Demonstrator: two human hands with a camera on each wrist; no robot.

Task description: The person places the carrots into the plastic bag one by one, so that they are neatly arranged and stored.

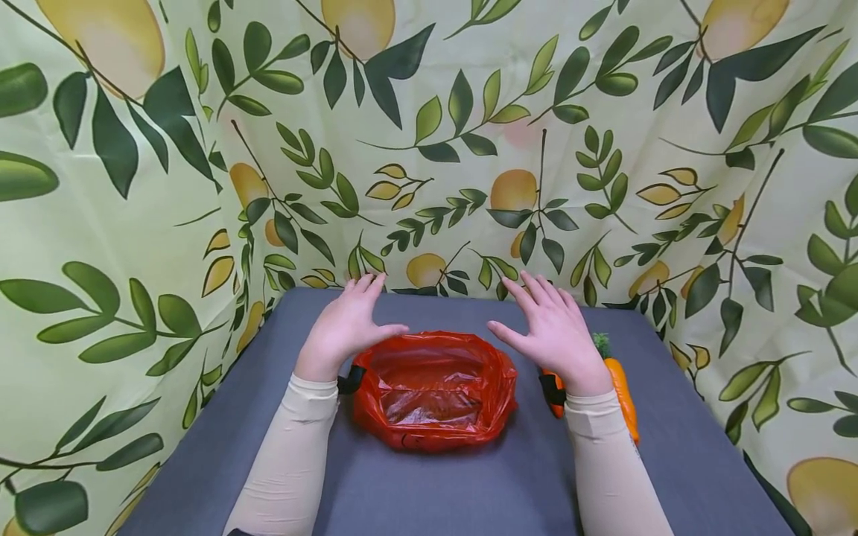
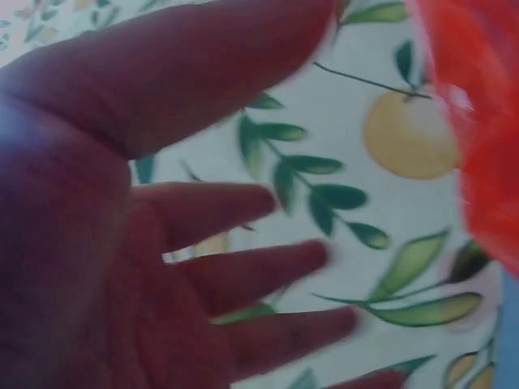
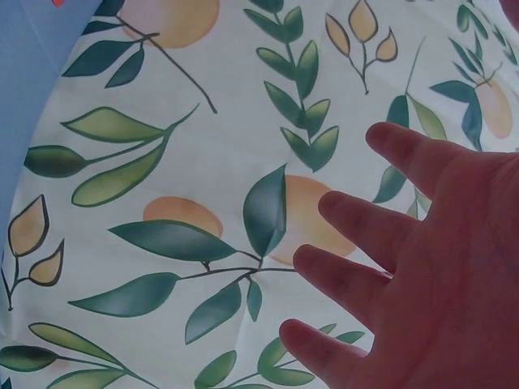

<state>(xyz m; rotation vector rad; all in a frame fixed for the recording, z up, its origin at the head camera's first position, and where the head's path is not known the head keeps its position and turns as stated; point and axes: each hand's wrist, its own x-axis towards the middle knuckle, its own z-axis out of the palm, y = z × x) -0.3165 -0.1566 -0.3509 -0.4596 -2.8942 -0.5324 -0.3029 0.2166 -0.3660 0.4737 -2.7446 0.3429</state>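
Observation:
A red plastic bag (image 1: 436,439) stands on the grey table with its mouth spread wide, facing up. My left hand (image 1: 348,327) is raised at the bag's left side, fingers extended, thumb pointing toward the bag's rim. On the other side, my right hand (image 1: 553,327) is held up with spread fingers and nothing in it. In the left wrist view the red bag (image 2: 486,121) shows at the right edge, apart from the fingers. An orange carrot (image 1: 621,394) with a green top lies beyond my right wrist, which partly hides it and another orange item (image 1: 551,406).
A grey table (image 1: 442,495) extends beneath everything. Cloth walls (image 1: 469,201) printed with leaves and fruit enclose it at the back and both sides. Black straps (image 1: 351,380) circle the wrists.

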